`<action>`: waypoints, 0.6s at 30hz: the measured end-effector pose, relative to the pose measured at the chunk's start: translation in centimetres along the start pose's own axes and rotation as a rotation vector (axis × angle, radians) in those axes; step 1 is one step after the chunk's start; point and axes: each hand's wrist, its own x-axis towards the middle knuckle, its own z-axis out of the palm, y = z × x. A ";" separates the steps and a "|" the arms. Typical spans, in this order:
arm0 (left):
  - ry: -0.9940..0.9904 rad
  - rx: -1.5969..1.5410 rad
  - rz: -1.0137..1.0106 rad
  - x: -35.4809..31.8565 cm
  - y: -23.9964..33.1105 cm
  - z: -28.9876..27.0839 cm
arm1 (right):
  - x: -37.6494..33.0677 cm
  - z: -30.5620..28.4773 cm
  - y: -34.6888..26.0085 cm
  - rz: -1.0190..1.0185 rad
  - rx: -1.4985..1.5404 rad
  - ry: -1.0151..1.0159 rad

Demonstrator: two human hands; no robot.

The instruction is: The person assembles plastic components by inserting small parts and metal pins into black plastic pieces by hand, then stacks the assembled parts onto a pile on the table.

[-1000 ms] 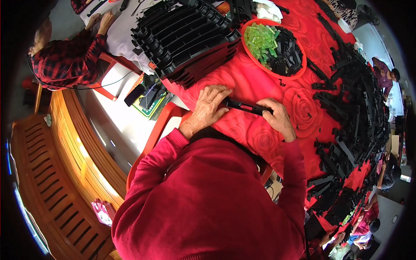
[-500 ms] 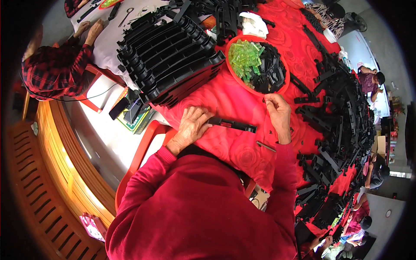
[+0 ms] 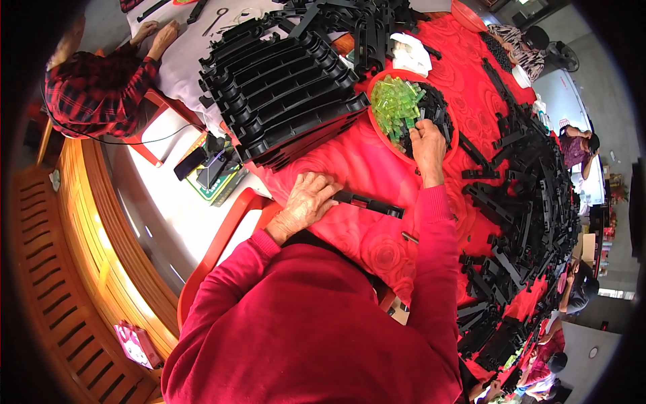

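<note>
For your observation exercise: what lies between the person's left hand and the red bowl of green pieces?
In the head view, only bare red cloth separates the left hand from the red bowl; the black strip lies lower.

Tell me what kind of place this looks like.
Probably a small assembly workshop. A long table under a red cloth carries stacks of identical black plastic strips and a red bowl of small green and black parts. The right hand reaches into the bowl, the left hand rests on one black strip, and other people sit nearby.
</note>
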 end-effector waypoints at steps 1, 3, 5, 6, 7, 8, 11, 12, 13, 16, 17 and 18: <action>0.001 0.004 -0.004 -0.1 0.0 0.0 | 0.1 0.1 -0.2 -0.003 0.004 -0.002; 0.016 -0.015 0.008 -0.2 -0.1 0.1 | 0.3 0.3 -0.4 -0.021 -0.094 -0.015; 0.026 -0.011 0.002 -0.2 0.2 -0.2 | 0.5 0.7 -0.1 -0.002 -0.094 -0.009; 0.034 -0.013 0.002 -0.3 0.4 -0.3 | 0.5 0.9 0.2 0.023 -0.100 0.000; 0.030 -0.015 0.007 -0.3 0.4 -0.3 | 0.5 1.1 0.6 0.008 -0.082 0.055; 0.030 -0.008 -0.004 -0.2 0.3 -0.2 | 0.3 1.1 1.0 -0.010 -0.083 0.105; 0.014 -0.032 0.020 0.0 0.2 0.2 | -0.4 0.3 2.0 0.009 0.195 0.142; 0.026 -0.013 0.028 0.0 0.1 0.4 | -0.8 -0.2 1.9 0.035 0.332 0.147; 0.034 -0.007 0.038 0.0 0.0 0.5 | -1.3 -0.7 1.8 0.105 0.435 0.112; 0.044 0.006 0.047 0.0 -0.2 0.2 | -4.6 -3.3 -1.2 0.101 0.667 -0.030; 0.046 -0.001 0.045 0.0 -0.2 0.1 | -6.0 -3.4 -1.4 0.075 0.715 -0.067; 0.049 -0.007 0.043 0.0 -0.2 0.0 | -7.6 -3.7 -1.6 0.048 0.762 -0.104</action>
